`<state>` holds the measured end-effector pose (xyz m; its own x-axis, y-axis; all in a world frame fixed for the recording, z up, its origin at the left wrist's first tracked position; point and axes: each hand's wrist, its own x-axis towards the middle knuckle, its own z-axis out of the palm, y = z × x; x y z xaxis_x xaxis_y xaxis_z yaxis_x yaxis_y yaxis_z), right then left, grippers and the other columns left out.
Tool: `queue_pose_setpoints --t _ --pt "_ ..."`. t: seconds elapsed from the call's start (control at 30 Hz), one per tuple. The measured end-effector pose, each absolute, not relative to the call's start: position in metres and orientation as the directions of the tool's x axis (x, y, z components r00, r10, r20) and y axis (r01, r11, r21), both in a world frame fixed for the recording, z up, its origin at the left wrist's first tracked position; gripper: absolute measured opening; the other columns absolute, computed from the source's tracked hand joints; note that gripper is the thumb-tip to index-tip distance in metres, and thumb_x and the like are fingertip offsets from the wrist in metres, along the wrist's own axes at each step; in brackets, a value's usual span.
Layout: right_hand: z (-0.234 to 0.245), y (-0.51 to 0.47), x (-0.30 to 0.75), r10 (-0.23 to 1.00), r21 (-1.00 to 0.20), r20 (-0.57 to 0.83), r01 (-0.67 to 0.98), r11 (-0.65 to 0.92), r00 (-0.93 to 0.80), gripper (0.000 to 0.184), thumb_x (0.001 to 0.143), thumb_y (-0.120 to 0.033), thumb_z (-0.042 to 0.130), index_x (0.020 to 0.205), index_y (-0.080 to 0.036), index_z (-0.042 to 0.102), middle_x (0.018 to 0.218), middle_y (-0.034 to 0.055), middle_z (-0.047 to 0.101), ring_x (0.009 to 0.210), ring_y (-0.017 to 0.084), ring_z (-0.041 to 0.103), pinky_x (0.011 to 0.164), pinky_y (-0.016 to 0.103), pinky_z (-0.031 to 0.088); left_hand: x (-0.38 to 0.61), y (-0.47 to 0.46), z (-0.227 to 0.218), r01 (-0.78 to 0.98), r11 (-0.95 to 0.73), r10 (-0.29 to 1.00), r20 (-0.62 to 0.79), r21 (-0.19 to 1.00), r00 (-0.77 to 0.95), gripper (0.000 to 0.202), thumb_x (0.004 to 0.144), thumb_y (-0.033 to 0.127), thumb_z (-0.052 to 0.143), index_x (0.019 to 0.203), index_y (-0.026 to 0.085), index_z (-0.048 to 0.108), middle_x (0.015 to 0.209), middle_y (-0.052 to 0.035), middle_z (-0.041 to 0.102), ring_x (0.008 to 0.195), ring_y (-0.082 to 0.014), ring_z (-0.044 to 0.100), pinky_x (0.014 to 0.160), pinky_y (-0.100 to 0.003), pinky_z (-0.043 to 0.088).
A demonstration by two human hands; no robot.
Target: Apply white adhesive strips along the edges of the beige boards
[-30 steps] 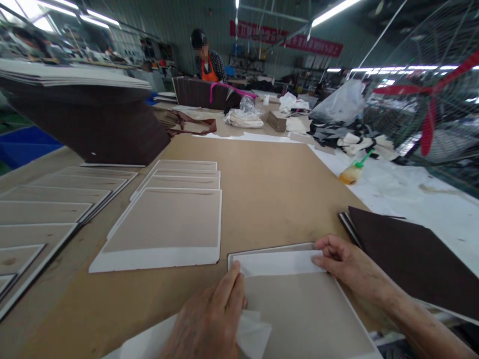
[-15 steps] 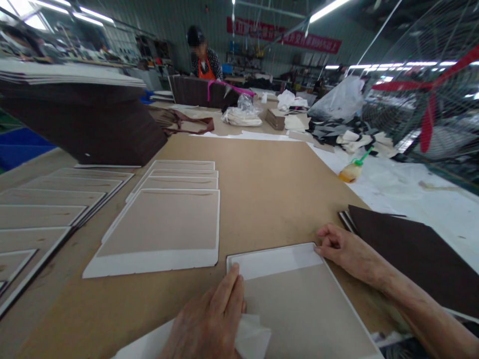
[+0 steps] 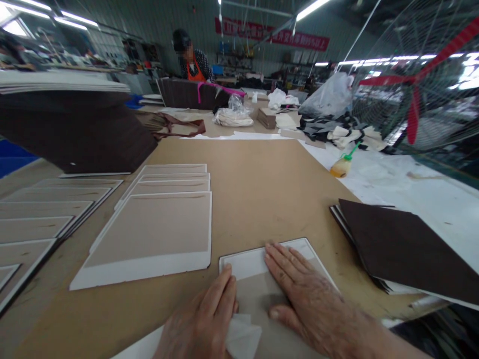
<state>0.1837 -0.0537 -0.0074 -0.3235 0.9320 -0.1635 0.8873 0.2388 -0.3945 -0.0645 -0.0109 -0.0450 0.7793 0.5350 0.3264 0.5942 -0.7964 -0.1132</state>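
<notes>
A grey board panel with a white folded border point(image 3: 247, 259) lies at the near edge of the brown table point(image 3: 262, 189). My right hand point(image 3: 303, 294) lies flat on it, fingers spread, palm down over the white top strip. My left hand point(image 3: 202, 324) presses on the panel's left edge with fingers together and has a crumpled white cloth point(image 3: 243, 336) under it.
Finished panels point(image 3: 157, 224) lie in overlapping rows to the left. A dark brown sheet stack point(image 3: 396, 244) sits at right, a taller brown pile point(image 3: 75, 129) at far left. A glue bottle point(image 3: 342, 167) lies on white paper. A person in an orange apron point(image 3: 190, 60) works at the far end. A red fan point(image 3: 415, 99) stands at right.
My right hand left the panel's top right corner and moved left onto the panel, now lying flat. The left hand stayed put. The camera view shifted slightly.
</notes>
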Motion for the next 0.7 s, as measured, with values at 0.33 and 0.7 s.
queue_pose_setpoints --t 0.33,0.7 --pt "-0.032 -0.087 0.237 0.989 -0.213 -0.014 0.966 -0.149 0.15 0.079 0.091 -0.057 0.035 0.144 0.002 0.035 0.153 0.0188 0.024 0.142 0.032 0.021 0.117 0.05 0.021 -0.061 -0.014 -0.035 0.653 -0.758 0.642 0.194 0.013 0.742 0.051 0.077 0.009 0.044 0.127 0.011 0.054 0.14 -0.0151 0.051 0.113 -0.0224 0.062 0.09 -0.033 0.055" --pt "-0.008 -0.115 0.226 0.918 -0.72 -0.156 0.594 -0.359 0.364 0.085 0.08 -0.051 0.058 0.147 -0.011 0.026 0.138 0.0157 0.049 0.125 0.03 0.047 0.108 0.046 0.036 -0.056 -0.019 -0.024 0.745 -0.667 0.744 0.082 0.033 0.663 0.063 0.069 0.001 0.038 0.128 0.019 0.053 0.145 -0.0073 0.046 0.112 -0.0181 0.062 0.084 -0.03 0.056"
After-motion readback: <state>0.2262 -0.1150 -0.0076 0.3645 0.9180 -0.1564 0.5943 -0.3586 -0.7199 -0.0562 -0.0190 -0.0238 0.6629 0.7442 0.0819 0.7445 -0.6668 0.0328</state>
